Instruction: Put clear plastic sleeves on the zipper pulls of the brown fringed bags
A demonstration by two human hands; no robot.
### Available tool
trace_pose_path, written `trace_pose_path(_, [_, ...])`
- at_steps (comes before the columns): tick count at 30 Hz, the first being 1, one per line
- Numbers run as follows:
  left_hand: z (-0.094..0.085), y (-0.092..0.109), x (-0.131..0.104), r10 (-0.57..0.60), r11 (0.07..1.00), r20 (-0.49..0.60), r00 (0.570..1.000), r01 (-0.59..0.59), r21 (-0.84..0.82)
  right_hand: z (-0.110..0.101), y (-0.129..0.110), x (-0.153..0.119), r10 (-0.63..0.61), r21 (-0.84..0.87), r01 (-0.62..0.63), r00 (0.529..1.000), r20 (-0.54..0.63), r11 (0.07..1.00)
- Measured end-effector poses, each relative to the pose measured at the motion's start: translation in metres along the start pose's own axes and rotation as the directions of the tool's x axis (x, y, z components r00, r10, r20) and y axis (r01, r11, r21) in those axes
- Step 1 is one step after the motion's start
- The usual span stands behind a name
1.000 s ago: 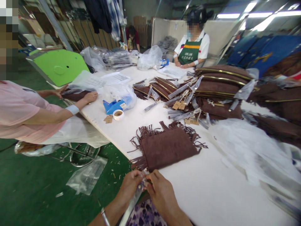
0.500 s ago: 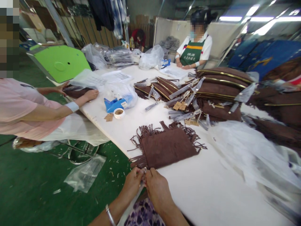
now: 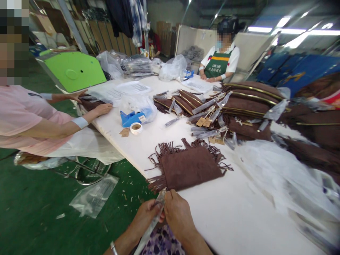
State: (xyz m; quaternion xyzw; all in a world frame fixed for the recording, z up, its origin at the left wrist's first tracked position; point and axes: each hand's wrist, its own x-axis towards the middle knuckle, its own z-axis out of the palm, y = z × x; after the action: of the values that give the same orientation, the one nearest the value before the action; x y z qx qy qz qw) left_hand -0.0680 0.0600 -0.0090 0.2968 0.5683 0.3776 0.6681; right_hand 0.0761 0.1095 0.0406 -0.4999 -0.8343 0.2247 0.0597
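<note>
Moved: left hand (image 3: 145, 216) lower along clear sleeve (image 3: 151, 223).
Grip: both pinching sleeve; right hand (image 3: 178, 216) at top.
Adjacent: fringed brown pouch (image 3: 188, 165).

Bare table (image 3: 233, 212) right of the fringed bag (image 3: 188, 166) — plastic sheeting (image 3: 278, 173) and stacked bags (image 3: 247, 102) beyond

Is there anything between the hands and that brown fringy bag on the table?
Nothing visible. The left hand and right hand pinch a clear plastic strip right at the near corner of the brown fringed bag.
</note>
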Motion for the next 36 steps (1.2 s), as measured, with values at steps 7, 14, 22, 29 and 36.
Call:
trace_pose_path(7, [0.005, 0.016, -0.008, -0.076, 0.996, -0.052, 0.996, 0.078, 0.036, -0.028, 0.005, 0.011, -0.073, -0.087, 0.067, 0.995, -0.068, 0.994])
trace_pose_path(14, [0.003, 0.018, -0.009, -0.126, 0.992, -0.028, 0.992, 0.125, -0.019, -0.029, 0.015, 0.021, -0.101, 0.025, 0.102, 0.994, -0.040, 0.994])
trace_pose_path(22, [0.010, 0.038, -0.005, -0.131, 0.991, -0.042, 0.990, 0.130, -0.028, -0.030, 0.020, 0.019, -0.102, 0.153, 0.109, 0.993, -0.052, 0.982])
trace_pose_path(29, [0.021, 0.045, -0.001, -0.140, 0.990, -0.059, 0.988, 0.138, -0.042, -0.036, 0.025, 0.020, -0.122, 0.188, 0.118, 0.993, 0.007, 0.975])
trace_pose_path(36, [0.016, 0.092, 0.046, -0.026, 0.999, 0.001, 1.000, 0.026, -0.035, -0.058, 0.032, 0.042, -0.083, 0.124, 0.097, 0.990, -0.114, 0.987])
